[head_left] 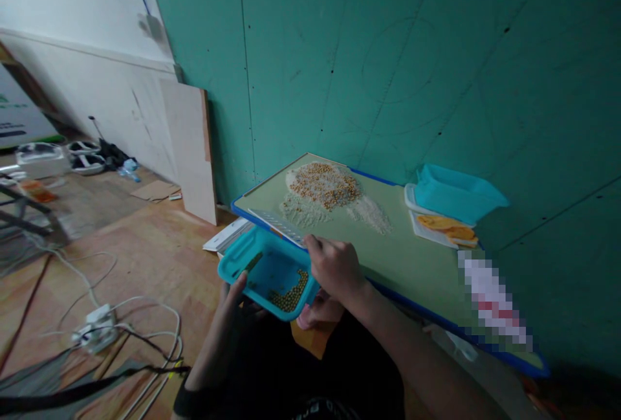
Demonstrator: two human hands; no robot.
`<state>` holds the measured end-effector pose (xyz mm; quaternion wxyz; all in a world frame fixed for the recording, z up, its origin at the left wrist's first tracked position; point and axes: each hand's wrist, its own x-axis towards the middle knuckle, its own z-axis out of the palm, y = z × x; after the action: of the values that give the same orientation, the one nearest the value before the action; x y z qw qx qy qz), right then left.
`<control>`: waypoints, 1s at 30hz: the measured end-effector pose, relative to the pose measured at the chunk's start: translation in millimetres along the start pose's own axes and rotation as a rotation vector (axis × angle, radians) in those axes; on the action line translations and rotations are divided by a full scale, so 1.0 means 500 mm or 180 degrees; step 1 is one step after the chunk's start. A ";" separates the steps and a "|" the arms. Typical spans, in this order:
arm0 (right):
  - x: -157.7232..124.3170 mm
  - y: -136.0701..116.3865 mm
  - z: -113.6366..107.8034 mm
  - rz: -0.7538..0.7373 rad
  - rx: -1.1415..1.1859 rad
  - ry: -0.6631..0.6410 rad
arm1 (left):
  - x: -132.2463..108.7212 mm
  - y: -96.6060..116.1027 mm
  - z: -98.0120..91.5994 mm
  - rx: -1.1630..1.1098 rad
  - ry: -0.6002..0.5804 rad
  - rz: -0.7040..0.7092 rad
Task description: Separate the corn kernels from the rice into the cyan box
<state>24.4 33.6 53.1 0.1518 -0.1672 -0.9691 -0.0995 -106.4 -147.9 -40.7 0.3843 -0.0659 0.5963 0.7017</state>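
Observation:
My left hand [235, 297] grips the near left side of a blue plastic tub [274, 265], its thumb over the rim. The tub is tilted under the table edge, and round yellowish beans [294, 294] lie in its right end. My right hand [337, 268] is closed on the end of a flat, pale slotted tool [279, 226], whose kind I cannot make out. That tool runs along the table's edge, above the tub. On the green tabletop [383, 265], a heap of orange-yellow beans [325, 184] lies mixed with white grains [373, 213].
At the table's right stand another blue tub [456, 193], a white tray [431, 229] and an orange cloth [449, 229]. A green wall [388, 64] closes off the back. White cables and a power strip [99, 329] lie on the floor at left; a board [189, 148] leans behind.

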 end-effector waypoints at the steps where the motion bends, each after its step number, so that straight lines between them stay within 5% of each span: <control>1: -0.007 0.004 0.000 0.0042 -0.0053 0.0033 | 0.001 -0.001 -0.001 -0.0033 -0.0004 0.0034; 13: -0.133 0.076 0.002 -0.0075 -0.0520 0.0946 | 0.009 -0.016 -0.007 -0.0180 -0.0042 -0.0016; 24: -0.055 -0.006 -0.050 0.0394 -0.0586 -0.0571 | 0.034 -0.027 -0.015 -0.0008 -0.0065 -0.0036; 30: -0.010 -0.032 -0.055 0.0371 -0.0545 -0.0734 | 0.078 -0.044 -0.027 -0.0007 0.0213 -0.0142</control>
<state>30.6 10.8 74.7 0.0303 -0.2458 -0.9567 -0.1530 -124.8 -141.9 -83.2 0.3796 -0.1030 0.6065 0.6910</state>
